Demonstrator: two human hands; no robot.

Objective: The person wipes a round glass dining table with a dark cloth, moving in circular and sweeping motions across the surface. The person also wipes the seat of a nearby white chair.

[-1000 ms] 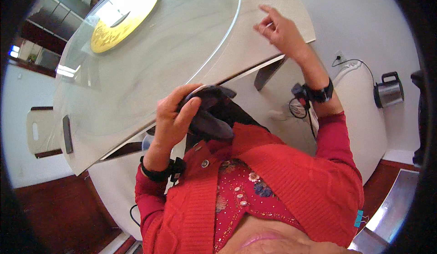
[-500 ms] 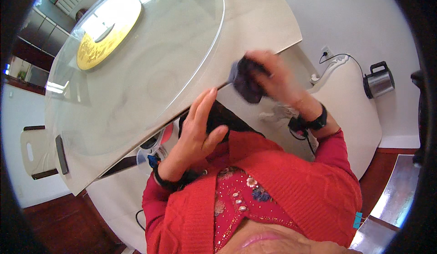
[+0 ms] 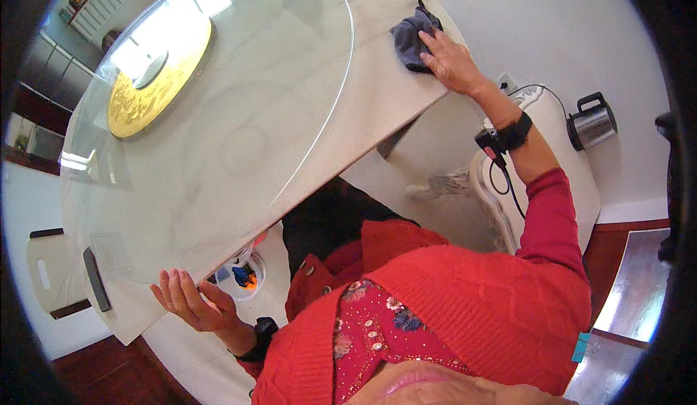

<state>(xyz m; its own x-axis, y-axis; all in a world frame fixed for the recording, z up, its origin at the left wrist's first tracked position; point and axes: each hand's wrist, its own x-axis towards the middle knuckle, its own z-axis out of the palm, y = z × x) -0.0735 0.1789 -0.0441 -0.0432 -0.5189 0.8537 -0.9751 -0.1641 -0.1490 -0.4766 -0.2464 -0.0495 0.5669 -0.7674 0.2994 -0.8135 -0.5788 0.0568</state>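
A dark grey cloth (image 3: 411,36) lies bunched on the pale marbled table (image 3: 377,71), close to its far right edge. My right hand (image 3: 451,64) presses on it, fingers stretched over its near side and thumb against its lower edge. Part of the cloth stands up in a peak beyond my fingertips. At the table's near left edge, my left hand (image 3: 194,305) is raised with fingers loosely spread and holds nothing. A round glass turntable (image 3: 254,180) covers much of the tabletop, with a gold patterned disc (image 3: 131,115) showing at its centre.
A steel kettle (image 3: 594,122) stands on the white carved furniture (image 3: 555,165) at right, its cord running to a wall socket. Below the table's near edge is a clear bucket (image 3: 254,278) with colourful things inside. A white chair back (image 3: 54,274) stands at left.
My right hand has carried the cloth from the near edge up and right onto the tabletop. My left hand has moved down and left along the near edge. The view has shifted slightly.
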